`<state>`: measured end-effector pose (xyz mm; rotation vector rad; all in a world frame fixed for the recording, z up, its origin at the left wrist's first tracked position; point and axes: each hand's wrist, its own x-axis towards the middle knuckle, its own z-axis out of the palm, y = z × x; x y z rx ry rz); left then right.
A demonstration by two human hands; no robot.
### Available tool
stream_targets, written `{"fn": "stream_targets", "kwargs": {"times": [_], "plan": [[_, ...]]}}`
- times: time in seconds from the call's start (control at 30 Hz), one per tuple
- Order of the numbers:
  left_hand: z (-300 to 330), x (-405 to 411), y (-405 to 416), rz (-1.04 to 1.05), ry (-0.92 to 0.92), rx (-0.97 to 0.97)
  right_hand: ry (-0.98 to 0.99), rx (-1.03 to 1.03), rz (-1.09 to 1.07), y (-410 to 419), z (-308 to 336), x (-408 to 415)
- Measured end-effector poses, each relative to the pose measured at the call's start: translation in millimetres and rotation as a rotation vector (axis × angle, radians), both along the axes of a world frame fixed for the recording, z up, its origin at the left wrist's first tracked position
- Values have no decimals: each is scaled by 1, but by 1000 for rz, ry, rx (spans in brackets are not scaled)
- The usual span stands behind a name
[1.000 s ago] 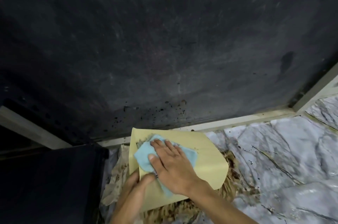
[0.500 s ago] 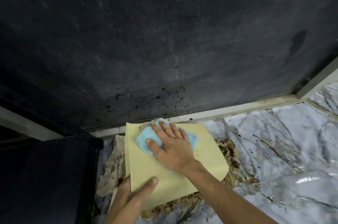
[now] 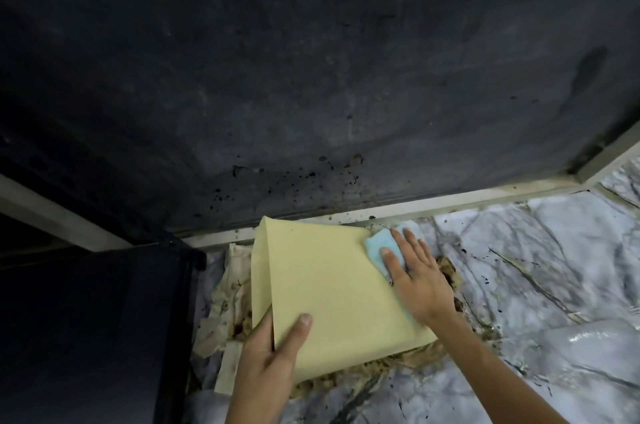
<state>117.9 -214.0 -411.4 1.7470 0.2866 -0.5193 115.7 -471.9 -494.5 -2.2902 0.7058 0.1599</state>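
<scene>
A pale yellow folded paper sheet (image 3: 329,295) lies on the marble-patterned surface over a brown messy spill (image 3: 446,271). My left hand (image 3: 270,364) grips its near left corner, thumb on top and fingers underneath. My right hand (image 3: 415,278) presses flat, fingers straight, on a light blue cloth (image 3: 379,245) at the sheet's far right edge. Most of the cloth is hidden under the hand.
A dark stained wall (image 3: 311,77) with black specks rises behind, edged by a pale trim strip (image 3: 433,204). A black cabinet or appliance (image 3: 90,330) stands at the left. Stained crumpled paper (image 3: 228,299) lies left of the sheet. The marble surface (image 3: 554,285) stretches to the right.
My right hand has slid the blue cloth from the sheet's far middle to its far right edge. My left hand has shifted its grip down to the sheet's near left corner.
</scene>
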Motion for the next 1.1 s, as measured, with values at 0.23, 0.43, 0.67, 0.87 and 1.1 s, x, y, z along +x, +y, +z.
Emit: {"fn": "stream_targets", "kwargs": {"times": [0.23,0.43,0.67,0.87,1.1], "plan": [[-1,4,-5,4,-86,103,-70,-10,-12,54,27,-40],[2,0,-9,40,-68,107,-194,-123,288,111,52,-34],[6,-7,-15,-23,-83,89,-239,-48,585,91,65,66],[4,-9,-17,49,-80,95,-180,-52,325,48,37,73],[15,13,-24,2,85,-8,-186,-19,72,-20,-2,44]]}}
